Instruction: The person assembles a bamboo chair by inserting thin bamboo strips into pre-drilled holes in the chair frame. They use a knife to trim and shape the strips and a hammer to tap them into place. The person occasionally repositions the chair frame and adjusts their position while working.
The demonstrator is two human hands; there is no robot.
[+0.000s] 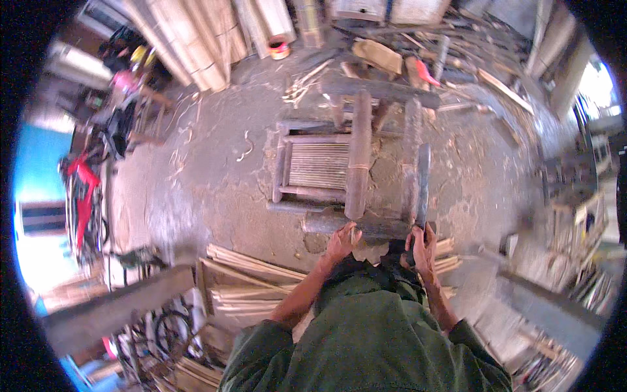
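A dark wooden frame (358, 157) of thick round poles lies on the concrete floor in front of me. My left hand (342, 242) rests on the near crossbar (326, 223) of that frame, fingers curled over its edge. My right hand (423, 247) grips the handle of a long flat blade (422, 183), which lies along the frame's right pole and points away from me. A small bamboo stool (318, 166) with a slatted seat sits against the frame's left side.
Split bamboo strips (251, 274) are piled on the floor at my lower left. Thick bamboo poles (189, 39) lean at the top left. Wood scraps and tools (418, 52) litter the far side. A red motorbike (81, 196) stands at the left.
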